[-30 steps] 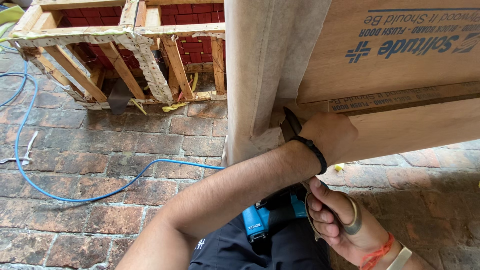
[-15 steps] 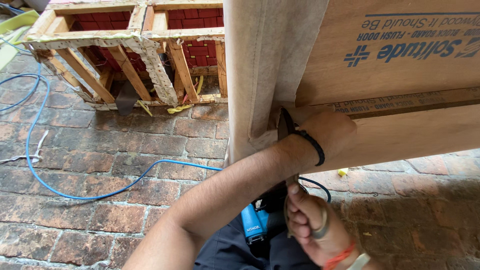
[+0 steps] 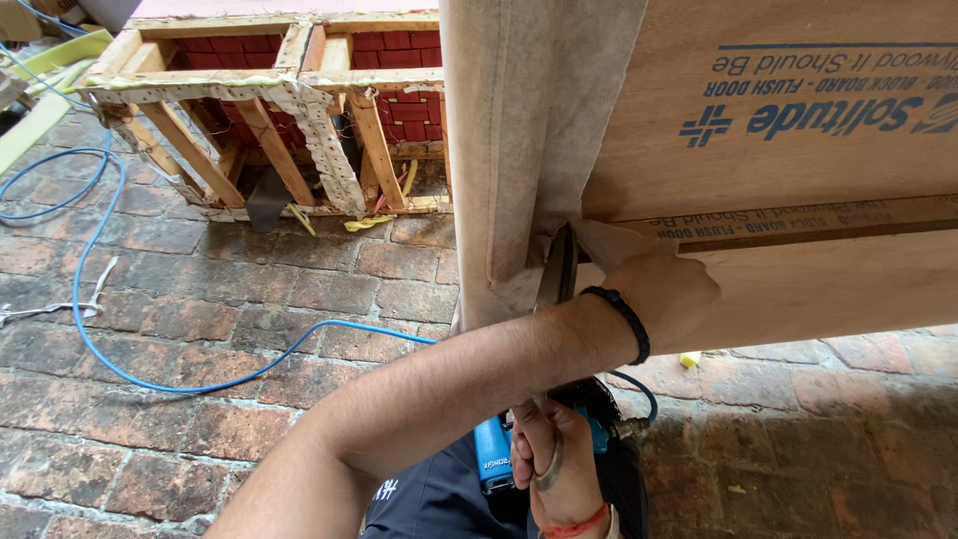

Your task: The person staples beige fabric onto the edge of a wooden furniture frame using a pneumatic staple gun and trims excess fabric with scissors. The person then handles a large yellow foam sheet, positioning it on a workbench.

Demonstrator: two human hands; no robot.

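Observation:
My left hand [image 3: 664, 289], a black band on its wrist, pinches a flap of beige fabric [image 3: 534, 130] against the plywood panel [image 3: 798, 150] of an upturned furniture frame. My right hand [image 3: 549, 464], wearing an orange wristband, grips the handles of a pair of scissors [image 3: 556, 274]. The blades point up and meet the fabric's lower edge just left of my left hand. A blue pneumatic stapler [image 3: 499, 454] lies on my lap under the right hand, partly hidden by it.
A bare wooden furniture frame [image 3: 269, 120] with webbing strips lies on the brick floor [image 3: 180, 399] at the back left. A blue air hose [image 3: 110, 329] loops across the bricks to the stapler. A small yellow scrap [image 3: 690, 358] lies under the panel.
My right hand has shifted left beneath my left forearm, and the scissors have come up so the blades reach the fabric edge. My left hand keeps its hold on the flap.

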